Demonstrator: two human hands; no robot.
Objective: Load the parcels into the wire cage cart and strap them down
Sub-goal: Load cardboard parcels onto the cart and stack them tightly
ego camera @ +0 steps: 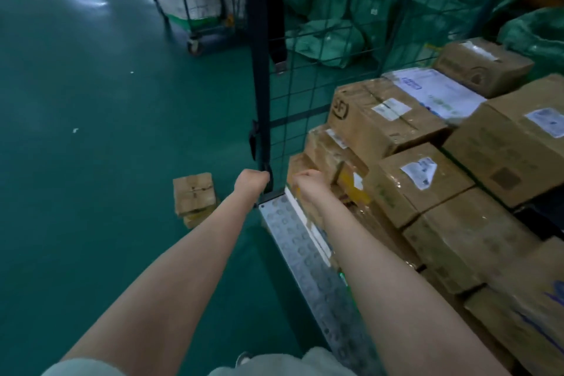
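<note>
The wire cage cart has a mesh side (305, 94) and a perforated metal base edge (305, 253). It holds several stacked cardboard parcels (384, 122), most with white labels. A black strap (262, 85) hangs down the cart's corner post. My left hand (251, 181) grips the strap's lower end at the base corner. My right hand (308, 180) reaches down just inside that corner against the lowest parcels, with its fingers hidden from view. A second strap end with a buckle (279, 49) dangles higher up. Two small stacked parcels (193, 194) lie on the floor left of the cart.
Green sacks (329, 40) are piled behind the mesh. Another wheeled cage with white sacks (189, 0) stands at the back. Green floor (91, 131) stretches to the left, with glare at the top left.
</note>
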